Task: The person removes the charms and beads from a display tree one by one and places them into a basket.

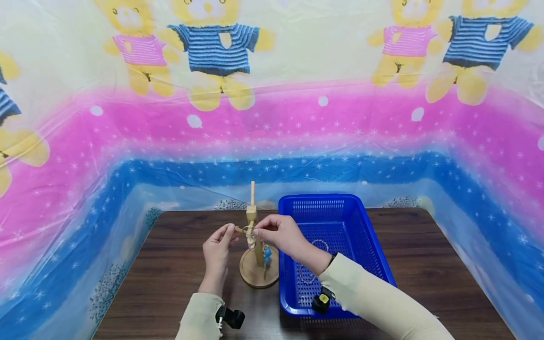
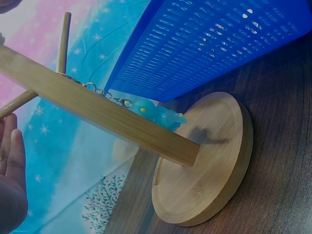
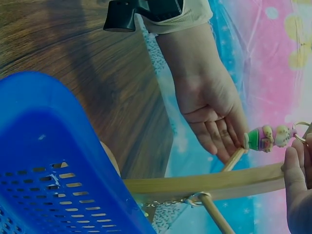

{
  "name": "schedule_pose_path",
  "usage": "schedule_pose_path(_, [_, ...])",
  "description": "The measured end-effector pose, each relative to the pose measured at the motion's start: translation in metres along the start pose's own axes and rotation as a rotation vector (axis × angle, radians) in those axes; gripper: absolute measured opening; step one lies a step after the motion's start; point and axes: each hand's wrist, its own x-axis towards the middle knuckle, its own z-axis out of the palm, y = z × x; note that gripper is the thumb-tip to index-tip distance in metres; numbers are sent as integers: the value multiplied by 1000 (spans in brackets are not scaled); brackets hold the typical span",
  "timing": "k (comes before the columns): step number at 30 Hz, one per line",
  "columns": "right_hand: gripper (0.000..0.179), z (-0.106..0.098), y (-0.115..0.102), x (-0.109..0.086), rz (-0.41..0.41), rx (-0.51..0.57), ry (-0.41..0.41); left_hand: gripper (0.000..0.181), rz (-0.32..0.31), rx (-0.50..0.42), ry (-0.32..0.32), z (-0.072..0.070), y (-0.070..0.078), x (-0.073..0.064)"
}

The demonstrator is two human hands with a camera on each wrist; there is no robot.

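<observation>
Figurine keychain (image 3: 265,138), green and pink, at the right of the right wrist view; right hand (image 1: 282,234) pinches it near its metal ring. Left hand (image 1: 218,245) grips the end of a wooden peg (image 1: 240,230), just left of centre in the head view. Peg belongs to a wooden stand (image 2: 107,107) on a round base. Blue figurine keychain (image 2: 161,116) hangs beside the post. Blue basket (image 1: 286,278), right of centre, holds beaded bracelets (image 1: 326,244); dark wood-grain table (image 1: 170,269) beneath.
</observation>
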Motion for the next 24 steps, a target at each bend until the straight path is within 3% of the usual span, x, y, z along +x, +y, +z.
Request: schedule_pose_path(24, [14,1,-11,-11,-59,-28,-29,16,4,-26,-11,-1,2,-2])
